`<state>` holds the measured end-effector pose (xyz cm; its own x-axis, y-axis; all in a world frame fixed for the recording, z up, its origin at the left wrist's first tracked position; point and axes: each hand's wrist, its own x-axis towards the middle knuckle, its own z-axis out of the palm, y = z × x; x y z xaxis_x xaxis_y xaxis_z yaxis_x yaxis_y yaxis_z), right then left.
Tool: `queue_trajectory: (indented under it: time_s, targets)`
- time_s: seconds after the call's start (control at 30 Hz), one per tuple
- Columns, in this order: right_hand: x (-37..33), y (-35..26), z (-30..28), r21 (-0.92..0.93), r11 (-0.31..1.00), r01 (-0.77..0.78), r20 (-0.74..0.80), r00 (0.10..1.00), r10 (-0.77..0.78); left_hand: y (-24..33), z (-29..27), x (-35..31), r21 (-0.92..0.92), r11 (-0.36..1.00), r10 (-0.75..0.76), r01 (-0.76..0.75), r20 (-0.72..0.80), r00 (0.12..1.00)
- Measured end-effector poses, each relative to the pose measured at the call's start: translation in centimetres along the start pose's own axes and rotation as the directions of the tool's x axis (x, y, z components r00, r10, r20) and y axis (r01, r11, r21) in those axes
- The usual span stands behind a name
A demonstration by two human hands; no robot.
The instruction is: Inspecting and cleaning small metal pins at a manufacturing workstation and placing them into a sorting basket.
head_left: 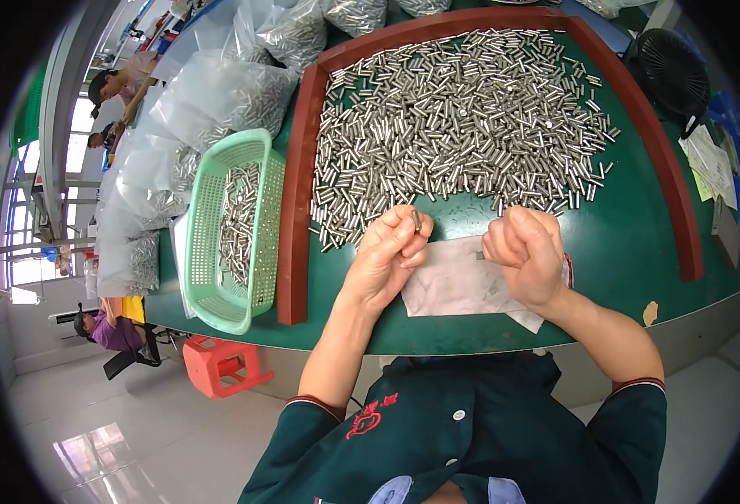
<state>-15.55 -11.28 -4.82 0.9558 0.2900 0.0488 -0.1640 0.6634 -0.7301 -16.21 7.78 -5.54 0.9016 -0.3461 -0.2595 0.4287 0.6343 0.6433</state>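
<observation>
Head view looks down on a green table [630, 244] edged by a red-brown frame [296, 176]. Left hand [387, 256] pinches 1 small metal pin [417, 220] upright between its fingertips, just in front of the big heap of pins [462, 118]. Right hand [528, 252] is curled into a fist above a white cloth [454, 286]; whether it holds anything is hidden. A mint basket [236, 227] with more pins sits left.

Counted on the near side: two hands, the left hand [389, 252] pinching one metal pin [417, 221] and the right hand [528, 252] closed; one white cloth [454, 284]; left, one green basket [231, 227] and one red stool [219, 363]; far, pins [462, 118] beyond counting.
</observation>
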Motion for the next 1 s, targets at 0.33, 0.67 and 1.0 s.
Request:
queue_trajectory:
  time_s: [0.33,0.67,1.0]
  targets:
    - [0.1,-0.2,0.0,-0.070,0.998,0.001,-0.005,1.000,-0.001,1.6,-0.4,0.7,0.510,0.826,0.386,-0.241,-0.199,0.901]
    - [0.2,-0.2,0.2,-0.025,1.000,-0.005,0.010,1.000,0.005,0.5,-0.4,2.5,0.958,-0.285,0.718,0.034,0.190,0.670]
    - [0.1,-0.3,0.0,-0.007,1.000,-0.025,-0.008,1.000,0.025,-0.6,0.7,1.6,0.942,-0.331,0.617,0.061,0.167,0.769]
